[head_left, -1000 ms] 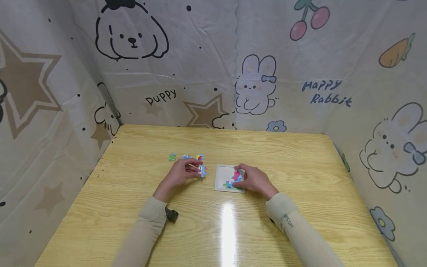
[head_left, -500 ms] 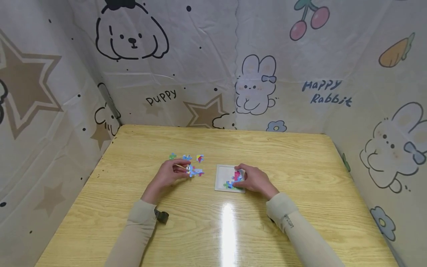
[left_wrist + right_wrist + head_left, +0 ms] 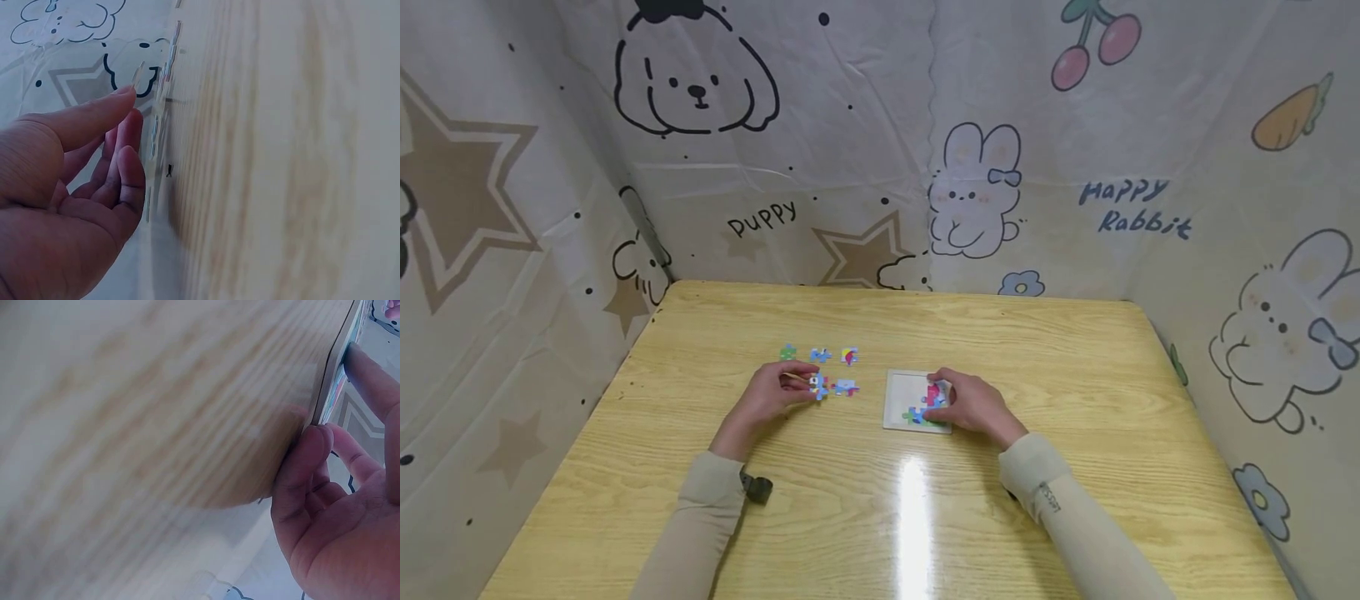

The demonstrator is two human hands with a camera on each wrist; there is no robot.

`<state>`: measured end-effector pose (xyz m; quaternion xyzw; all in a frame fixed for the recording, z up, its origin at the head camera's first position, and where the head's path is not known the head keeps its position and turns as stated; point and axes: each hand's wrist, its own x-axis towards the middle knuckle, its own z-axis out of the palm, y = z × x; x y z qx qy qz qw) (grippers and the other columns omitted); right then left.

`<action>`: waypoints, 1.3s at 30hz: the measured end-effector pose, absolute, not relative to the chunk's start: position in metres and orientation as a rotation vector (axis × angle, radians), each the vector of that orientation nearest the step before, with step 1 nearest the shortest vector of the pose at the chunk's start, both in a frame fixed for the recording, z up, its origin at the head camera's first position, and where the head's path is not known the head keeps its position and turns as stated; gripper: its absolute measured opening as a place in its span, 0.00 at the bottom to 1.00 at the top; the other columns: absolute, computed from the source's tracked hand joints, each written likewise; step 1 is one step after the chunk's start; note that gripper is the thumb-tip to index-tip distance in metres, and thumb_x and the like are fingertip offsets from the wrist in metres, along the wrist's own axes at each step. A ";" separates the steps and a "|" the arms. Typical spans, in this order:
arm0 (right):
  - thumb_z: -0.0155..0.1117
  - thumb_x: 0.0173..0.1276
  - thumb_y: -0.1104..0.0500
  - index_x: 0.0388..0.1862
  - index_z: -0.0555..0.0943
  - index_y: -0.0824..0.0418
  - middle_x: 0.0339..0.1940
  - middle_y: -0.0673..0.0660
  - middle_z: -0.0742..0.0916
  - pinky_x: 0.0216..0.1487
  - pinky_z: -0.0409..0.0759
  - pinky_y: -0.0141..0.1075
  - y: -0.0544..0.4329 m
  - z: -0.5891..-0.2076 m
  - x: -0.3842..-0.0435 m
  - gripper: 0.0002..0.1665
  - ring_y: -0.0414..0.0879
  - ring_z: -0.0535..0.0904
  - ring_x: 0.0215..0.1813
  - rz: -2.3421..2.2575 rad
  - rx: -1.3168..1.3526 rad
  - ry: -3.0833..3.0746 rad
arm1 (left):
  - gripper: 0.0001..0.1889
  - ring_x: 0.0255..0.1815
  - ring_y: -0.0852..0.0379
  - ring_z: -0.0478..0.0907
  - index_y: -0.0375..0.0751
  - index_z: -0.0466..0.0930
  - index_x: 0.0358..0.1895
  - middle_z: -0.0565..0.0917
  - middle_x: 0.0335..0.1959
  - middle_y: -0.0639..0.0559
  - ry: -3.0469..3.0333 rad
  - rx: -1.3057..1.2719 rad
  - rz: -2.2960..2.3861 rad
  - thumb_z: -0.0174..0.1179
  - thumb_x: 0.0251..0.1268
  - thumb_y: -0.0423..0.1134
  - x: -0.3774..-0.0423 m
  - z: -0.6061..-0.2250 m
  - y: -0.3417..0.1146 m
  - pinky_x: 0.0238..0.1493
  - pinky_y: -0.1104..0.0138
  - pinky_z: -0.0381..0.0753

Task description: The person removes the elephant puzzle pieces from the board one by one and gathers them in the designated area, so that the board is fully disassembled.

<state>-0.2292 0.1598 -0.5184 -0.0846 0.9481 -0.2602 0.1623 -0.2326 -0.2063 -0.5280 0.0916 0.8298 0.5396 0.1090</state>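
My left hand pinches a blue and white jigsaw piece between thumb and fingertips, low over the table. In the left wrist view only a thin edge of that piece shows past the thumb tip. My right hand grips the right side of a white puzzle tray, which lies flat. Its thumb lies over several pink, blue and green pieces inside the tray, covering part of them. Seen from the right wrist, curled fingers meet the tray's edge.
A blue and pink piece lies just right of the held one. Behind are a green piece, a blue piece and a yellow and red piece. Printed cloth walls bound the wooden table.
My left hand has shifted left, away from the tray, with the piece still pinched. The blue and pink piece on the table is now uncovered. My right hand has stayed put.
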 end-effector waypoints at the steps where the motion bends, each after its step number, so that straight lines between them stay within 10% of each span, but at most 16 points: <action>1: 0.80 0.60 0.41 0.70 0.78 0.47 0.32 0.53 0.80 0.34 0.66 0.38 0.160 -0.518 -0.229 0.41 0.47 0.73 0.34 -0.744 -0.240 2.704 | 0.21 0.48 0.48 0.85 0.29 0.80 0.62 0.83 0.56 0.31 2.443 0.270 1.579 0.68 0.66 0.26 -0.233 -0.529 -0.207 0.45 0.71 0.85; 39: 0.79 0.60 0.40 0.71 0.77 0.48 0.33 0.53 0.79 0.34 0.66 0.38 0.161 -0.517 -0.227 0.41 0.47 0.73 0.35 -0.741 -0.265 2.719 | 0.19 0.46 0.49 0.83 0.31 0.83 0.59 0.86 0.56 0.35 2.582 0.185 1.370 0.69 0.65 0.27 -0.246 -0.532 -0.215 0.49 0.64 0.82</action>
